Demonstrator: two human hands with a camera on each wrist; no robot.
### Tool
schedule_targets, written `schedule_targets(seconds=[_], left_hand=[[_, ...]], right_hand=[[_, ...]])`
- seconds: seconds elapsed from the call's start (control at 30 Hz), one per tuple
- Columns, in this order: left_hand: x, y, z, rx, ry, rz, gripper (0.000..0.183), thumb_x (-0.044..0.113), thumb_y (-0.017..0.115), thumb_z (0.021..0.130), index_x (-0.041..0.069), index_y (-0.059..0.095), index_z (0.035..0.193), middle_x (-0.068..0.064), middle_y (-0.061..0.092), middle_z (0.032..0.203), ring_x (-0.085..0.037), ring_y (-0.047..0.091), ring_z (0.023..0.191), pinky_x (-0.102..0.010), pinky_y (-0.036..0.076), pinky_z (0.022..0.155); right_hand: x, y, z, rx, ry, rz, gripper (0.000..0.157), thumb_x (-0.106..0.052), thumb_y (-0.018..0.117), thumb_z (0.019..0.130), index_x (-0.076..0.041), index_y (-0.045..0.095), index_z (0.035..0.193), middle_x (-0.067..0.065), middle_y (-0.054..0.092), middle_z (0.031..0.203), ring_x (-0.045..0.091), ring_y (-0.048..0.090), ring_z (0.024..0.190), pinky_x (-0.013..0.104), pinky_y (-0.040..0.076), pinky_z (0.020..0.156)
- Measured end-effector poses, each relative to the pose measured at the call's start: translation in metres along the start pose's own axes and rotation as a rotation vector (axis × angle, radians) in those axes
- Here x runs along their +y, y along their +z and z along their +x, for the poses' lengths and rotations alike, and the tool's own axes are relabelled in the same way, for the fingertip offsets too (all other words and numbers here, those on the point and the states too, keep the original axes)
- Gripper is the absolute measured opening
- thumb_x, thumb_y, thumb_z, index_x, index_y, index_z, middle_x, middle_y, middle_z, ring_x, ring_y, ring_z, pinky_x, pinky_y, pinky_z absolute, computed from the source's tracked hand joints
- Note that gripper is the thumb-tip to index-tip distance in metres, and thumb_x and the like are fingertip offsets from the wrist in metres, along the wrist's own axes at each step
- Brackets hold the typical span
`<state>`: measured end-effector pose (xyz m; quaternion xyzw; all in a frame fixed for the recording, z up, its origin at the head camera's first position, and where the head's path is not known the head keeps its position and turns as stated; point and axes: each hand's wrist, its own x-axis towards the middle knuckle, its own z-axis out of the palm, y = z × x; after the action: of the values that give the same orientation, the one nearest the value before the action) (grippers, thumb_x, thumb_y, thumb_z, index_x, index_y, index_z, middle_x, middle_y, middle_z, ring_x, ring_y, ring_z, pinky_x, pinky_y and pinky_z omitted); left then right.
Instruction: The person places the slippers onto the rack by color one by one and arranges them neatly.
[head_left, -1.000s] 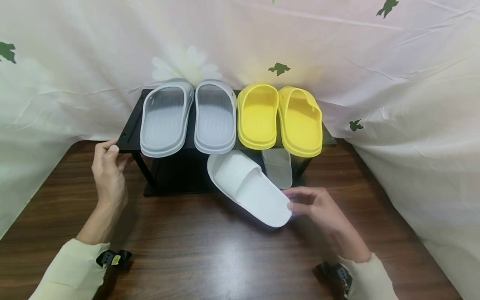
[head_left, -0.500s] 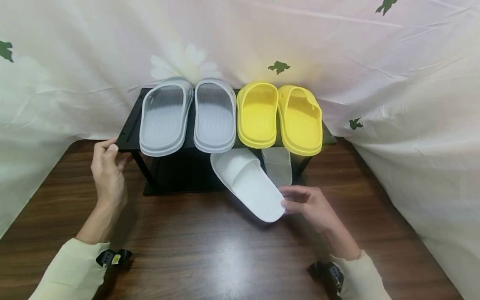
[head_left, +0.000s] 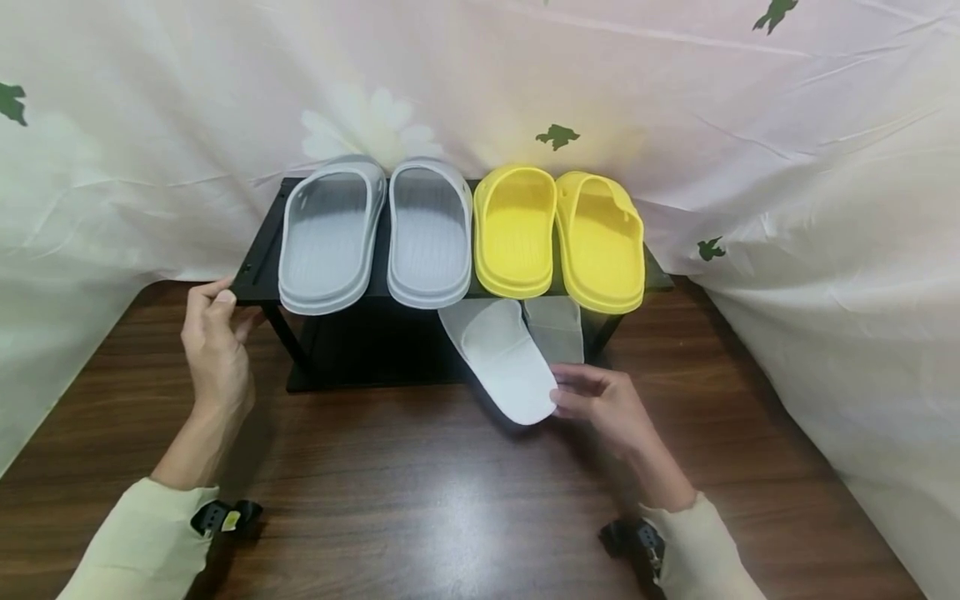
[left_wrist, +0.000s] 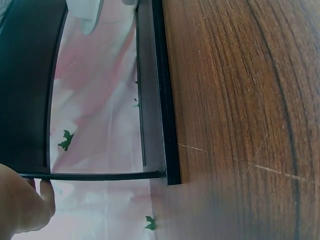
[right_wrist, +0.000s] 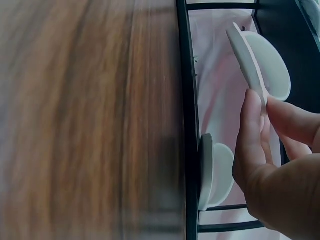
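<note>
My right hand (head_left: pixel 600 408) pinches the heel edge of a white slide slipper (head_left: pixel 513 367) between thumb and fingers. The slipper's toe reaches under the upper shelf of a black shoe rack (head_left: pixel 258 271). In the right wrist view the held slipper (right_wrist: pixel 248 62) is tilted and clear of the lower shelf. A second white slipper (head_left: pixel 557 329) stands on that shelf at the right, seen also as the other slipper (right_wrist: pixel 207 172) in the right wrist view. With my left hand (head_left: pixel 217 346) I grip the rack's front left corner; in the left wrist view the hand (left_wrist: pixel 25 205) is partly cut off.
Two grey clogs (head_left: pixel 330 237) and two yellow clogs (head_left: pixel 517 233) stand side by side on the upper shelf. The rack rests on a brown wooden table (head_left: pixel 360 492). Behind it and at the sides hangs a pale patterned cloth (head_left: pixel 787 133).
My right hand has carried the white slipper left and farther in under the upper shelf, its heel turning more toward me. The left hand has stayed on the rack corner.
</note>
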<state>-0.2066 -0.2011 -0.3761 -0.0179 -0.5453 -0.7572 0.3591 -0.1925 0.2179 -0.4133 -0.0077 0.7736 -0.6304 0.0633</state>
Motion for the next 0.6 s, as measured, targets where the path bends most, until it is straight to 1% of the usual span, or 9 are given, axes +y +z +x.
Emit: schedule_targets(seconds=[0.17, 0.4, 0.6], left_hand=[[0.001, 0.0, 0.0, 0.007, -0.012, 0.005, 0.023, 0.011, 0.043, 0.102, 0.007, 0.063, 0.113, -0.013, 0.056, 0.114, -0.02, 0.058, 0.099, -0.034, 0.047, 0.088], [0.001, -0.001, -0.001, 0.014, -0.001, -0.001, 0.024, 0.011, 0.044, 0.102, 0.006, 0.064, 0.113, -0.013, 0.056, 0.114, -0.021, 0.059, 0.099, -0.035, 0.047, 0.087], [0.001, -0.001, 0.0, 0.005, 0.005, 0.002, 0.023, 0.011, 0.044, 0.101, 0.007, 0.064, 0.112, -0.014, 0.057, 0.112, -0.02, 0.058, 0.099, -0.035, 0.047, 0.087]], right_hand=[[-0.001, 0.008, 0.005, 0.032, 0.009, 0.061, 0.041, 0.005, 0.072, 0.09, 0.009, 0.063, 0.13, 0.025, 0.066, 0.119, 0.022, 0.071, 0.089, 0.036, 0.06, 0.078], [-0.003, 0.018, 0.011, 0.073, 0.03, 0.163, 0.043, 0.009, 0.071, 0.09, 0.011, 0.061, 0.131, 0.026, 0.063, 0.118, 0.021, 0.071, 0.087, 0.036, 0.06, 0.079], [-0.001, 0.025, 0.018, 0.112, 0.03, 0.201, 0.042, 0.013, 0.07, 0.088, 0.012, 0.062, 0.129, 0.025, 0.063, 0.114, 0.021, 0.072, 0.083, 0.036, 0.06, 0.077]])
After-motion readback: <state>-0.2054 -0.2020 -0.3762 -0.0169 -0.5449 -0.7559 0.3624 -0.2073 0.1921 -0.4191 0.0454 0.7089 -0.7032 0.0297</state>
